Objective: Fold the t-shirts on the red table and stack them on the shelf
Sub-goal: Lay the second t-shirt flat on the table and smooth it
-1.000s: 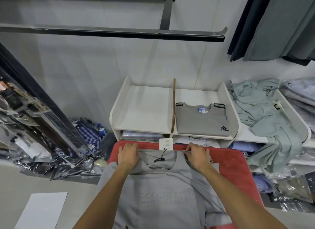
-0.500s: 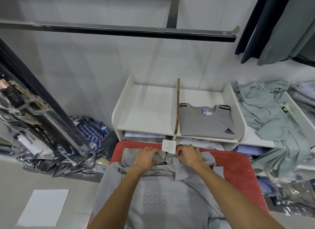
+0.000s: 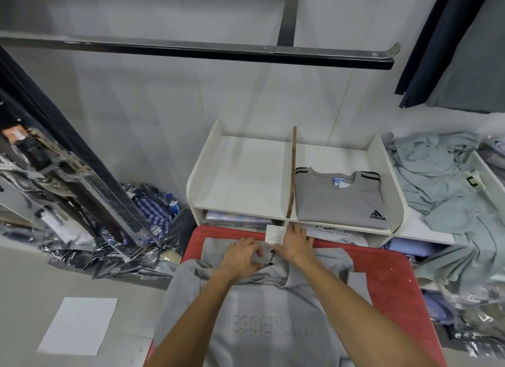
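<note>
A grey t-shirt (image 3: 273, 312) with raised lettering lies face up on the red table (image 3: 388, 279), its collar toward the shelf. My left hand (image 3: 241, 256) grips bunched fabric at the collar. My right hand (image 3: 295, 242) lies beside it on the collar, next to a white paper tag (image 3: 275, 234), fingers fairly flat. The white shelf (image 3: 240, 175) stands right behind the table. Its right compartment holds a folded grey adidas t-shirt (image 3: 338, 199).
A heap of pale green garments (image 3: 448, 186) covers the shelf to the right. Bagged clothes (image 3: 114, 246) lie on the floor at left beside a leaning dark rack (image 3: 82, 180). A black rail (image 3: 191, 52) runs overhead. White paper (image 3: 79, 325) lies on the floor.
Both hands have moved inward from the shoulders to the middle of the collar, gathering fabric there. The view has shifted slightly left.
</note>
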